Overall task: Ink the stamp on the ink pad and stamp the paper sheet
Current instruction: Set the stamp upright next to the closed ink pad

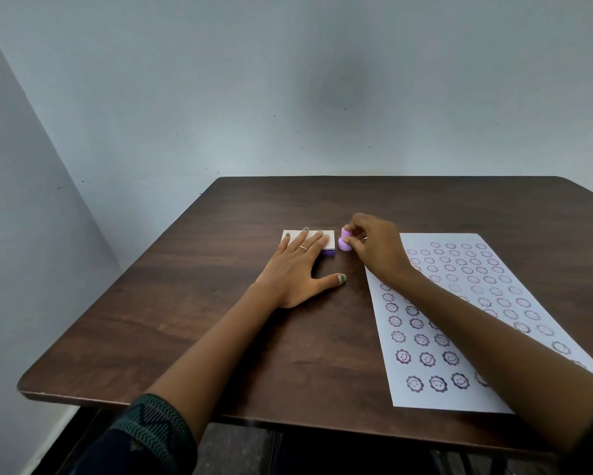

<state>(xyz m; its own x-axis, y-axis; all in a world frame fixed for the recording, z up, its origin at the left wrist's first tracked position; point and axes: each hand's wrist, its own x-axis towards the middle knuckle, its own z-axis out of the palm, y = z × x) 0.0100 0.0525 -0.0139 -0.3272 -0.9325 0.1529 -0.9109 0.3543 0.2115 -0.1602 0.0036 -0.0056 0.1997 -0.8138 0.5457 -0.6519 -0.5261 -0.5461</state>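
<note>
With the dark wood-grain table otherwise bare on its left side, the left hand lies flat, fingers spread open, fingertips resting on the white lid of the small rectangular purple-based ink pad at the far middle. The lid appears to be on, so no ink surface shows; risk: pressing the stamp down now would pick up nothing. Just right of the pad, the small lilac plastic stamp stands on or just above the table, pinched between thumb and fingertips of the right hand. The grip is at the tips only; risk: the stamp tilts or slips on lifting. Further right, the white paper sheet carries rows of purple smiley-flower prints, with the right forearm across it; risk: the sleeve or arm drags the sheet, or a new print overlaps an old one, as free space looks scarce.
</note>
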